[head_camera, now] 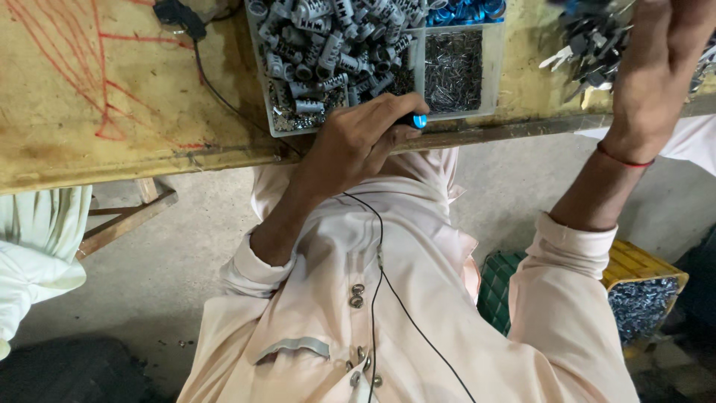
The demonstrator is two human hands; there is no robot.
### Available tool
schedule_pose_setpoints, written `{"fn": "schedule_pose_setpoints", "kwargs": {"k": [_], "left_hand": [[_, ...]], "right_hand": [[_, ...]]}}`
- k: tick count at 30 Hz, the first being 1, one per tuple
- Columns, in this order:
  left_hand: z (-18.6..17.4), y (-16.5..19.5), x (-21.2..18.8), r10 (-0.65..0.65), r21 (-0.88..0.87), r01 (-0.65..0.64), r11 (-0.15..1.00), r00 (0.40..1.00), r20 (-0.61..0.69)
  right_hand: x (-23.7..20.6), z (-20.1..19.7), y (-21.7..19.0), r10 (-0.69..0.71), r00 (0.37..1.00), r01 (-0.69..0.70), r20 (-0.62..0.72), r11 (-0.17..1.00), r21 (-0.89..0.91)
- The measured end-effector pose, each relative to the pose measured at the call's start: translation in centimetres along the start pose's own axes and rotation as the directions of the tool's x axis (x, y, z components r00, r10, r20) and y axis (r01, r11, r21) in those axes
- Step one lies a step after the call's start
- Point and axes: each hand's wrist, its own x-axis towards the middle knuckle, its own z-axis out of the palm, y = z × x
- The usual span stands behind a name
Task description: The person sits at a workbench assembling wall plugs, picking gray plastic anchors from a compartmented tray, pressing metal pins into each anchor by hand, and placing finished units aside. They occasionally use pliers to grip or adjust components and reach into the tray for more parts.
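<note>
My left hand (362,138) rests at the front edge of the yellowish worktable (97,112), closed around a dark tool with a round blue tip (419,120). It sits just in front of a clear compartment tray (494,71) that holds grey cylindrical parts (328,37), small dark pins (453,67) and blue rings (462,10). My right hand (660,67) reaches up at the far right to a heap of grey and blue metal parts (593,41). Its fingers run past the frame's top edge, so its grip is hidden. A red thread circles that wrist.
A black cable (216,89) crosses the table beside red scribbled lines. A thin black wire (380,246) hangs down my pale shirt. A yellow and green crate (643,277) filled with small metal pieces stands on the floor at right. Another person's pale sleeve (33,246) shows at left.
</note>
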Motion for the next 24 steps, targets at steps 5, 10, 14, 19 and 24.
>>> {"fn": "schedule_pose_setpoints", "kwargs": {"k": [5, 10, 14, 19, 24], "left_hand": [[0.7, 1.2, 0.3, -0.054, -0.209, 0.057, 0.976, 0.998, 0.019], [3.8, 2.2, 2.6, 0.042, -0.127, -0.041, 0.991, 0.999, 0.0], [5.4, 2.4, 4.1, 0.109, -0.059, -0.11, 0.992, 0.994, -0.022], [5.4, 2.7, 4.0, 0.155, 0.025, -0.155, 0.988, 0.988, -0.013], [6.7, 2.4, 3.6, 0.19, 0.095, -0.186, 0.978, 0.981, -0.032]], "right_hand": [[-2.0, -2.6, 1.8, 0.119, 0.992, -0.126, 0.042, 0.908, 0.399], [-3.7, -3.9, -2.3, 0.066, 0.983, -0.134, 0.17, 0.894, 0.428], [-3.8, -2.9, -8.1, -0.106, 0.908, 0.073, 0.405, 0.993, 0.095], [-1.8, -1.8, -12.8, -0.231, 0.8, 0.251, 0.554, 0.967, 0.041], [-1.9, -0.8, -14.2, -0.291, 0.772, 0.305, 0.565, 0.95, 0.073]]}}
